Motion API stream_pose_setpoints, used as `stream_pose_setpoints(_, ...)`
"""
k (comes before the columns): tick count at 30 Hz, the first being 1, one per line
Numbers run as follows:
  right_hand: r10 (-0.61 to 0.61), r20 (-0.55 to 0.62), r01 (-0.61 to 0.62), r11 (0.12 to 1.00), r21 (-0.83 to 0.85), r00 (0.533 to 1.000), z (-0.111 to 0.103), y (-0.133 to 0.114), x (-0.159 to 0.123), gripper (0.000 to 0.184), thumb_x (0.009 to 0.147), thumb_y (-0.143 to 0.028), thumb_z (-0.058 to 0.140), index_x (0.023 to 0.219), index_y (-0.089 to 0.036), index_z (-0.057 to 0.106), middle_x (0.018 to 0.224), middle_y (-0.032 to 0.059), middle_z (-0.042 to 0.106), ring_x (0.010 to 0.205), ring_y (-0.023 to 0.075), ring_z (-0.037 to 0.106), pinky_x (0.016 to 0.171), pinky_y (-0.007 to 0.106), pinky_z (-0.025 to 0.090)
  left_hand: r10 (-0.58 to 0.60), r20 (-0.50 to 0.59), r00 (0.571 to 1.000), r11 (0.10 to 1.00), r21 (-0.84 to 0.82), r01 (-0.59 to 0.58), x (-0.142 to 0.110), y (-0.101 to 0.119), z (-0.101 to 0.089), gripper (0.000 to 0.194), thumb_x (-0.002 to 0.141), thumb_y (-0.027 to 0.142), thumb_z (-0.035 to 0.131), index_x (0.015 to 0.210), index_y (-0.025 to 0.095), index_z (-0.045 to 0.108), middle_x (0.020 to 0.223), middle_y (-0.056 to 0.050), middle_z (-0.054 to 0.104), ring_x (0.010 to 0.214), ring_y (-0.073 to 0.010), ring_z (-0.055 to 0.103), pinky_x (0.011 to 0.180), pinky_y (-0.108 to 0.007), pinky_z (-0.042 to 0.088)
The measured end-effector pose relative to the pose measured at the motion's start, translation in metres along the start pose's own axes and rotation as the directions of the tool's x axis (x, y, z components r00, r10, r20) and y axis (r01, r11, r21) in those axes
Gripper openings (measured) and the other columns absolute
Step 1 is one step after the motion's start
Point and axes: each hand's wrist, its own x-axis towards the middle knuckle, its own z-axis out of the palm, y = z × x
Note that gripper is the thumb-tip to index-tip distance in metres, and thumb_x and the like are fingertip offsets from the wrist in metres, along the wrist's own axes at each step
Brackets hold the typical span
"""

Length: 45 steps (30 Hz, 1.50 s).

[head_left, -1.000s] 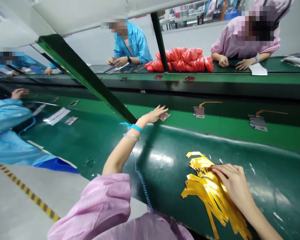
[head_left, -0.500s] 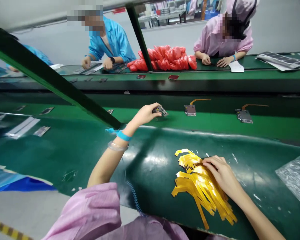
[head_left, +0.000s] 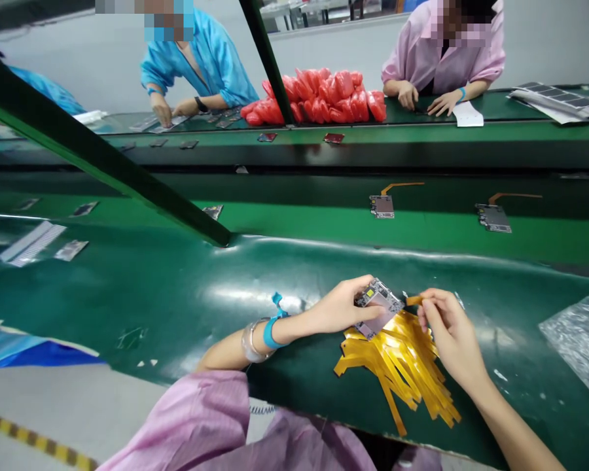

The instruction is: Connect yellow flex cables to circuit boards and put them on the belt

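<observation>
My left hand covers part of the circuit board, whose printed marks are too small for me to read. One end of the orange flex cable is lost inside the fingers of my right hand; I can't tell whether its other end touches the board. Below my left hand, the board hides part of the yellow flex cable pile. Right of my right hand, the frame's edge cuts off the clear plastic film. Beyond both hands, the top edge crops the heads of the blue-clad person and the pink-clad person, and pixel blocks mask them.
</observation>
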Motion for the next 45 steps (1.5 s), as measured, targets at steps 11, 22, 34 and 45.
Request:
stream_pose_setpoints(11,0.095,0.111,-0.086,0.993,-0.084,0.989,0.004,-0.007,-0.013,0.011,0.087,-0.034,0.069,0.088,-0.022,0.072,0.070,-0.0018,0.062,0.053,0.0117,0.040,0.051,0.026,0.036,-0.002,0.010,1.000,0.993,0.119,0.000,-0.026,0.016,0.023,0.013,0.089,0.029,0.066,0.095,0.020,0.060,0.077,0.001,0.062,0.065,-0.0132,0.055,0.060,-0.026,0.042)
stream_pose_setpoints(22,0.088,0.186,-0.100,0.993,0.055,0.979,0.005,-0.014,-0.019,0.023,0.097,-0.047,0.063,0.105,-0.025,0.061,0.072,-0.0041,0.050,0.055,0.0134,0.043,0.051,0.026,0.038,-0.156,0.081,0.984,0.965,-0.201,0.170,-0.003,0.000,0.010,0.035,0.087,0.050,0.071,0.094,0.017,0.062,0.089,-0.003,0.064,0.080,-0.0163,0.059,0.071,-0.028,0.047)
stream_pose_setpoints(34,0.157,0.186,-0.153,0.987,-0.039,0.970,0.011,-0.026,-0.017,0.037,0.093,-0.054,0.063,0.079,-0.021,0.070,0.061,-0.0028,0.056,0.051,0.0127,0.045,0.050,0.026,0.038,-0.103,0.119,0.988,0.986,-0.121,0.117,-0.009,0.005,0.010,0.028,0.090,0.043,0.067,0.096,0.016,0.066,0.090,-0.003,0.065,0.081,-0.0163,0.058,0.072,-0.028,0.046)
stream_pose_setpoints(45,0.145,0.355,-0.067,0.972,-0.224,0.924,0.001,-0.019,-0.014,0.035,0.101,-0.050,0.054,0.087,-0.023,0.071,0.067,-0.0022,0.058,0.059,0.0152,0.050,0.055,0.027,0.038,-0.089,0.149,0.985,0.995,-0.030,0.095,-0.010,0.004,0.010,0.028,0.090,0.044,0.067,0.094,0.016,0.066,0.090,-0.004,0.067,0.082,-0.0176,0.061,0.074,-0.029,0.047)
